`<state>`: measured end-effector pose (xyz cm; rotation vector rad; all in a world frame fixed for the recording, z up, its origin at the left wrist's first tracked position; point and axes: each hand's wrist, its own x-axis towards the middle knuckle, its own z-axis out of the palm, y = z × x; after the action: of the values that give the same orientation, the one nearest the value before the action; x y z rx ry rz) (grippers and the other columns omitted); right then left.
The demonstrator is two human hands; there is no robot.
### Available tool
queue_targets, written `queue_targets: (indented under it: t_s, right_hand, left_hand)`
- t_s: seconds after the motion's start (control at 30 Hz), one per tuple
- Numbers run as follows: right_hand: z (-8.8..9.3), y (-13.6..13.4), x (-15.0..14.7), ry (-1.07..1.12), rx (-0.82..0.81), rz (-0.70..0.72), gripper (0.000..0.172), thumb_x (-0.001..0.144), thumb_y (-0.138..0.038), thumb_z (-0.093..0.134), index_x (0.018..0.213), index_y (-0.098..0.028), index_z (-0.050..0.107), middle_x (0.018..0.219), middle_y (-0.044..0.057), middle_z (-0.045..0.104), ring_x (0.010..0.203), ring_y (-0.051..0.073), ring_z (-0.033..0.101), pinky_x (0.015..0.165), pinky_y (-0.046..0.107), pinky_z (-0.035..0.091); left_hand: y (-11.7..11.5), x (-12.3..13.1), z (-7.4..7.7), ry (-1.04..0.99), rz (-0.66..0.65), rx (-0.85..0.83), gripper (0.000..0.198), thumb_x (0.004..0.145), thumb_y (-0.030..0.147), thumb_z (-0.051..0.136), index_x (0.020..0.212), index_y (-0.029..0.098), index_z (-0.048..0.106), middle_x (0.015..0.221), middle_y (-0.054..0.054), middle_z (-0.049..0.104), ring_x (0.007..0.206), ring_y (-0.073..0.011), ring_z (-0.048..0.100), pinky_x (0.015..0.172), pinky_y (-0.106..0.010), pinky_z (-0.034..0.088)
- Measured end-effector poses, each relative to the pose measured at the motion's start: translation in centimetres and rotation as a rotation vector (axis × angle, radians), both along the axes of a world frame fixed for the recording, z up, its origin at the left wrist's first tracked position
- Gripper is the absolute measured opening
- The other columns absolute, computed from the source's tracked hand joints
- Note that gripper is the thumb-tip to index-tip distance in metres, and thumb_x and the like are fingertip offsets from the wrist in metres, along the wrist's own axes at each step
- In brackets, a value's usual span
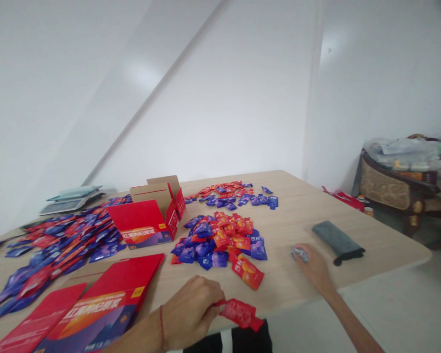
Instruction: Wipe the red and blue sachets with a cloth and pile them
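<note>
My left hand (194, 310), with a thin red string round its wrist, is closed on a red sachet (240, 314) near the table's front edge. The sachet sticks out to the right from between thumb and fingers. Over the table to the right, my right hand (313, 264) is closed round a small silvery, crumpled-looking thing (299, 253); its kind is not clear. Between and beyond the hands lies a heap of red and purple-blue sachets (215, 240). One red-orange sachet (248, 271) lies at its near edge.
Open red cartons (147, 220) stand left of the heap, with a flattened red carton (103, 304) nearer. A large pile of sachets (69, 240) spreads at far left, more sachets (228, 193) lie behind. A grey pouch (334, 238) rests right. Beyond the table stands a loaded chair (389, 189).
</note>
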<state>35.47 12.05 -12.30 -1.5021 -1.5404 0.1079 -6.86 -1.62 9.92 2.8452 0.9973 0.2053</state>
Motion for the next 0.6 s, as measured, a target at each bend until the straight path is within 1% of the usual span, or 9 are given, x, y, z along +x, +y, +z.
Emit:
queue_targets:
  t_s: [0.13, 0.27, 0.37, 0.43, 0.53, 0.6]
  right_hand:
    - [-0.15, 0.15, 0.08, -0.006, 0.017, 0.004, 0.029, 0.090, -0.043, 0.055, 0.104, -0.022, 0.068, 0.108, 0.011, 0.075, 0.104, 0.029, 0.068, 0.097, 0.043, 0.051]
    - [-0.09, 0.11, 0.07, -0.007, 0.039, 0.003, 0.029, 0.089, -0.043, 0.055, 0.103, -0.022, 0.069, 0.107, 0.011, 0.075, 0.103, 0.029, 0.069, 0.097, 0.043, 0.052]
    - [0.05, 0.01, 0.04, -0.004, 0.038, 0.005, 0.028, 0.089, -0.042, 0.055, 0.103, -0.022, 0.069, 0.106, 0.011, 0.075, 0.102, 0.028, 0.069, 0.095, 0.043, 0.053]
    - [0.14, -0.05, 0.04, -0.005, 0.032, 0.007, 0.027, 0.088, -0.042, 0.055, 0.102, -0.022, 0.069, 0.106, 0.010, 0.075, 0.102, 0.028, 0.069, 0.095, 0.043, 0.053]
    - [0.24, -0.13, 0.01, -0.001, 0.026, 0.012, 0.028, 0.088, -0.042, 0.055, 0.102, -0.023, 0.069, 0.106, 0.011, 0.075, 0.102, 0.028, 0.069, 0.096, 0.043, 0.052]
    - [0.27, -0.17, -0.01, 0.004, 0.025, 0.014, 0.028, 0.088, -0.042, 0.055, 0.103, -0.023, 0.069, 0.107, 0.011, 0.075, 0.103, 0.028, 0.069, 0.096, 0.044, 0.052]
  left_hand:
    - [0.24, 0.40, 0.31, 0.106, 0.062, 0.074, 0.014, 0.094, 0.008, 0.055, 0.087, 0.019, 0.061, 0.088, -0.004, 0.071, 0.083, -0.0201, 0.068, 0.074, -0.031, 0.043]
    - [0.55, 0.57, 0.44, 0.202, 0.091, 0.102, 0.016, 0.095, 0.008, 0.055, 0.084, 0.019, 0.061, 0.087, -0.003, 0.072, 0.080, -0.0203, 0.067, 0.069, -0.032, 0.041]
    - [0.63, 0.53, 0.32, 0.250, 0.089, 0.108, 0.017, 0.095, 0.007, 0.055, 0.086, 0.019, 0.062, 0.090, -0.003, 0.073, 0.083, -0.0214, 0.068, 0.070, -0.033, 0.041]
    - [0.58, 0.41, 0.17, 0.258, 0.114, 0.086, 0.016, 0.094, 0.007, 0.055, 0.087, 0.019, 0.063, 0.093, -0.004, 0.073, 0.084, -0.0226, 0.068, 0.072, -0.034, 0.042]
    - [0.28, 0.13, -0.11, 0.195, 0.176, 0.053, 0.014, 0.095, 0.010, 0.054, 0.091, 0.019, 0.064, 0.096, -0.005, 0.073, 0.087, -0.0233, 0.068, 0.078, -0.034, 0.044]
    - [-0.05, -0.04, -0.29, 0.138, 0.180, 0.046, 0.013, 0.094, 0.010, 0.054, 0.093, 0.019, 0.064, 0.098, -0.005, 0.073, 0.091, -0.0229, 0.067, 0.082, -0.034, 0.044]
